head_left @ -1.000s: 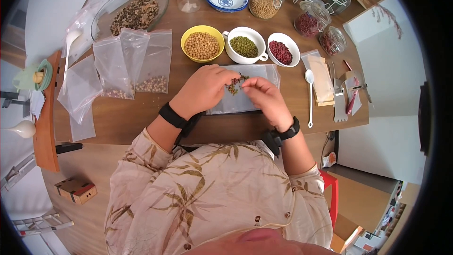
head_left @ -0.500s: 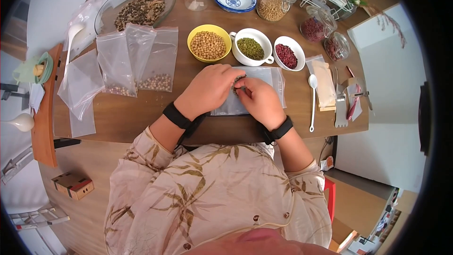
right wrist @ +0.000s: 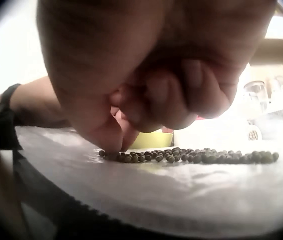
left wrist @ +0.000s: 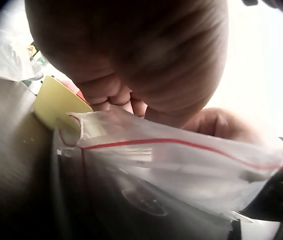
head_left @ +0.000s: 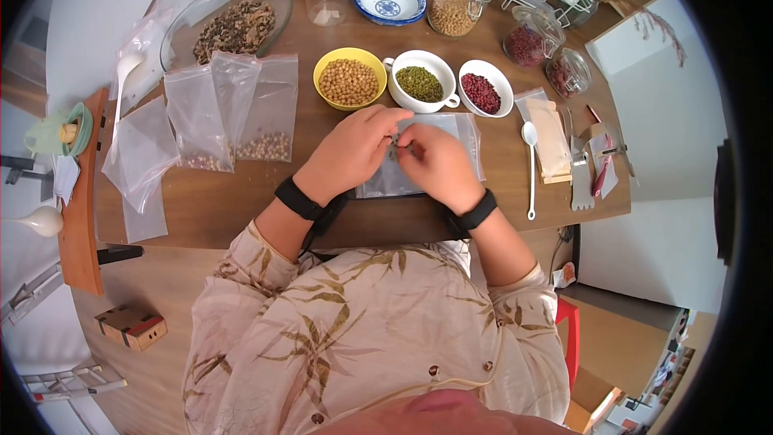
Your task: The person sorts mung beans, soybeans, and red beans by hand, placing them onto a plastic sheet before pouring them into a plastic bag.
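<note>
A clear zip bag [head_left: 460, 133] lies flat on the table in front of the person, under both hands. Its red zip line shows near the camera in the left wrist view, with the raised bag mouth [left wrist: 181, 155] overlapping the hand. Small dark green mung beans [right wrist: 206, 156] are spread on the plastic. The right hand [head_left: 441, 167] has its fingers curled, thumb and forefinger pinching at the near end of the beans. The left hand [head_left: 350, 149] hovers beside it, forefinger stretched toward the right hand, the other fingers bent; I cannot tell whether it holds anything.
Behind the hands stand a yellow bowl [head_left: 351, 54] of chickpeas, a white bowl [head_left: 398, 64] of mung beans and a white bowl [head_left: 507, 105] of red beans. Filled zip bags [head_left: 274, 101] lie left; a white spoon [head_left: 530, 169] lies right. Jars [head_left: 481, 4] stand farther back.
The right hand has come in toward the left, and its fingertips have closed at the beans, now mostly hidden in the head view. The left hand has hardly moved.
</note>
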A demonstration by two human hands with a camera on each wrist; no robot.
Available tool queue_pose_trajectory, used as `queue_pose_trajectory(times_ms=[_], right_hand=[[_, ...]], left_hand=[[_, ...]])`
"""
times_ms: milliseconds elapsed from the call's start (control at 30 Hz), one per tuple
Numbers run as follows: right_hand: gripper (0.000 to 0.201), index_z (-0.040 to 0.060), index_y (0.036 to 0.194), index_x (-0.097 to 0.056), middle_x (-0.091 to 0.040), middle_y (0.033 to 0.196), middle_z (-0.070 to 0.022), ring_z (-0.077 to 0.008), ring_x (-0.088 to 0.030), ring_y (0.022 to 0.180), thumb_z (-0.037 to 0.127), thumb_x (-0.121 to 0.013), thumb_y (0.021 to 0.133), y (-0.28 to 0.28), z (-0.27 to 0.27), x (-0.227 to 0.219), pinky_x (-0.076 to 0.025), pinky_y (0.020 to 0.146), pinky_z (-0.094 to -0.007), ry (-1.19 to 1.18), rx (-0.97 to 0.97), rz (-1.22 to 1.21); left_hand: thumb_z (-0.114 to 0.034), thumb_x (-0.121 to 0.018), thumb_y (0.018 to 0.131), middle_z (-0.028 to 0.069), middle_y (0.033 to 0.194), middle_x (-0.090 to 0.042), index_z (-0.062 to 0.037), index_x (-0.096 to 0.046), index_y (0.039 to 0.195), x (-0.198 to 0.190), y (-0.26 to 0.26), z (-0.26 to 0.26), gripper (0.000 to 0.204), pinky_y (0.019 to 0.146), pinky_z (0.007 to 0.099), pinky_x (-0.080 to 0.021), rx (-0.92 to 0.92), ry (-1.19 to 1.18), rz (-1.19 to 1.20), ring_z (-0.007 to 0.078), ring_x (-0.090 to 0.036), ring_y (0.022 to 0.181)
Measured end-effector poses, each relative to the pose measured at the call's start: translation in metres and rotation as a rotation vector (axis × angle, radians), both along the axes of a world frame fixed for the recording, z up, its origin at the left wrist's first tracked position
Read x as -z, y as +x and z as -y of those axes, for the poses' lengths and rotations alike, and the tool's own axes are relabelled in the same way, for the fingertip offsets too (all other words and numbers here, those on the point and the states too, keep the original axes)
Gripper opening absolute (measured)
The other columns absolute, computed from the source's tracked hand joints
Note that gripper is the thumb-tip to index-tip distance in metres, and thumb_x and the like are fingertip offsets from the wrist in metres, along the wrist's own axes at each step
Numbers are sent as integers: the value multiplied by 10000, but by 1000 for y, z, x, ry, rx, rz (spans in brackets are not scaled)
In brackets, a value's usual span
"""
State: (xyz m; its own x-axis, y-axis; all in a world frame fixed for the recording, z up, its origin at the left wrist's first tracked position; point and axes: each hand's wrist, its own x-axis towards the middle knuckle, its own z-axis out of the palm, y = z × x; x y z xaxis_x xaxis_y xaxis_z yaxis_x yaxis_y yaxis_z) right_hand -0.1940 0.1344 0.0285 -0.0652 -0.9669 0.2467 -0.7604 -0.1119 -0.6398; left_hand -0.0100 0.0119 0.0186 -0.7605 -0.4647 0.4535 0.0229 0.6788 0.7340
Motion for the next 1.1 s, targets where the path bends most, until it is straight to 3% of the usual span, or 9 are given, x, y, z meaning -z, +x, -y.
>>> queue_pose_trajectory(times_ms=[67, 133, 167, 400, 633, 800, 867, 1000, 1100], right_hand=[[95, 67, 1082, -698, -677, 853, -53, -205, -703, 758, 126, -708, 1008, -13, -2, -2, -549, 657, -386, 99, 38, 308], [105, 66, 1117, -675, -663, 871, 3, -137, -655, 740, 140, -667, 1043, -33, -6, -4, -527, 644, -313, 380, 122, 1147], [125, 63, 1144, -666, -709, 972, -9, -163, -687, 804, 156, -612, 1081, -41, -11, -6, -553, 704, -305, 417, 12, 1318], [317, 2, 1322, -657, -729, 1270, -108, -236, -704, 1148, 206, -477, 1157, -10, -19, 7, -580, 1023, -369, 460, -103, 1778], [397, -3, 1349, -645, -718, 1301, -126, -243, -687, 1230, 296, -418, 1220, -21, -19, -2, -571, 1116, -406, 417, -68, 1767], [477, -35, 1448, -623, -714, 1388, -139, -254, -669, 1333, 342, -426, 1230, -80, 5, 1, -516, 1175, -419, -70, 77, 1331], [564, -55, 1565, -565, -684, 1483, -174, -246, -635, 1404, 382, -456, 1226, -90, 23, -7, -471, 1221, -425, -238, 473, 845], [616, -54, 1620, -530, -658, 1539, -191, -235, -604, 1441, 408, -500, 1214, -99, 27, -11, -478, 1217, -416, -134, 422, 976], [490, -57, 1505, -632, -700, 1482, -152, -206, -652, 1367, 317, -589, 1192, -70, 10, -29, -533, 1142, -373, -392, 469, 866]], left_hand=[[78, -657, 943, 138, 1117, -694, -65, -656, 1454, -3, 1, -1, 531, 940, 419, -585, -4, 44, 1, 312, -702, 1038], [79, -675, 943, 135, 1130, -696, -65, -663, 1455, -9, 0, -3, 533, 958, 403, -590, 23, 75, -64, 299, -714, 1052], [79, -675, 943, 135, 1130, -696, -65, -663, 1455, -14, 1, -5, 533, 958, 403, -590, 27, 76, -64, 299, -714, 1052], [-13, -730, 950, 100, 1225, -783, -101, -743, 1367, -15, 2, -7, 426, 992, 456, -579, 126, -120, -119, 331, -737, 1097], [-15, -720, 965, 83, 1123, -792, -99, -777, 1276, -24, -2, -9, 328, 979, 442, -555, -5, -250, -198, 321, -732, 1067], [-24, -690, 990, 90, 1040, -765, -89, -776, 1222, -19, 2, -4, 256, 939, 453, -543, -56, -209, -108, 330, -709, 1004], [-30, -684, 997, 96, 1025, -758, -87, -774, 1210, -14, 0, -1, 238, 921, 461, -541, -49, -211, -54, 334, -703, 984], [-50, -687, 1008, 108, 998, -743, -92, -769, 1177, 3, -1, 4, 193, 881, 484, -536, -29, -211, -38, 354, -695, 968], [-57, -687, 1013, 111, 994, -738, -95, -765, 1179, 6, 1, 6, 188, 881, 486, -538, -54, -206, 0, 363, -695, 972]])
